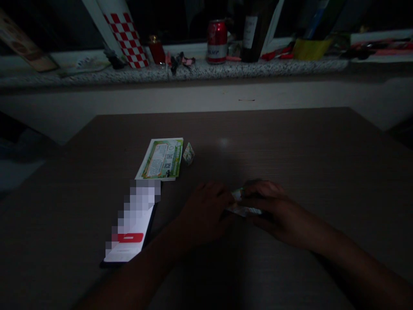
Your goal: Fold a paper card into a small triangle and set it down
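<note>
Both of my hands rest on a dark wooden table point(290, 142) in dim light. My left hand point(203, 213) and my right hand point(267, 206) meet over a small folded piece of printed paper point(241, 209), fingers pinched on it and pressing it against the tabletop. Most of the paper is hidden under the fingers. A green printed leaflet point(161, 158) lies flat beyond my left hand. A tiny folded paper shape point(189, 153) sits just right of the leaflet.
A lit phone point(132, 228) lies on the table left of my left arm. Behind the table a stone windowsill point(180, 71) carries a red can point(217, 41), a dark bottle point(253, 30), a red-checked cloth point(127, 34) and several small items.
</note>
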Motion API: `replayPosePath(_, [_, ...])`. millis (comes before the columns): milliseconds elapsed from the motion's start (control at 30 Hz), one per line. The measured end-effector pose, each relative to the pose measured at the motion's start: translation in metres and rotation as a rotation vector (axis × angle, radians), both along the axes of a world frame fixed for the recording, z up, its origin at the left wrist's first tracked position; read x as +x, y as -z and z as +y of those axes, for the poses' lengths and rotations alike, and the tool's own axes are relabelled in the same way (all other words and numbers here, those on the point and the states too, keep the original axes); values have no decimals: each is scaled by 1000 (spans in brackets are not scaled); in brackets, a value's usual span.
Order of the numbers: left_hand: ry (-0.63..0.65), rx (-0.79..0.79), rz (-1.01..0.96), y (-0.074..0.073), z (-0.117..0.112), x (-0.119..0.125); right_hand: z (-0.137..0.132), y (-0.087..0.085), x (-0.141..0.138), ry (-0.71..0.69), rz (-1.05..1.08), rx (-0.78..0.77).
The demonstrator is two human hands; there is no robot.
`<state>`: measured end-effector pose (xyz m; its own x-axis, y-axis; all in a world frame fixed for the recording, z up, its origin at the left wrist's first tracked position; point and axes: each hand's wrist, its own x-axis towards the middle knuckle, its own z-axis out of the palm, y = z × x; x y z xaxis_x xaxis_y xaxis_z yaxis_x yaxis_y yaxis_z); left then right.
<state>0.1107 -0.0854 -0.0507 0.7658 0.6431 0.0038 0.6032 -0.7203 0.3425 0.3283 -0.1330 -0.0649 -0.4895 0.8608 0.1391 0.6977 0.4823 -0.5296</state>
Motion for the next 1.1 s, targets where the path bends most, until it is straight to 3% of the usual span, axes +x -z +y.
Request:
replayPosePath(133, [79, 79, -13, 3, 2, 1, 2, -2, 0, -25, 123, 51])
replayPosePath(233, [102, 173, -96, 5, 3, 0, 0, -4, -2, -17, 180, 187])
replayPosePath(367, [117, 274, -229, 5, 1, -1, -3, -7, -2, 6, 213, 368])
replayPosePath(600, [132, 360, -330, 0, 0, -2, -3, -9, 0, -2, 223, 509])
replayPosePath(867, [175, 411, -379, -10, -9, 1, -8, -15, -5, -11, 194, 576])
replayPosePath(1100, [217, 454, -429, -10, -12, 5, -10, -12, -10, -36, 182, 608])
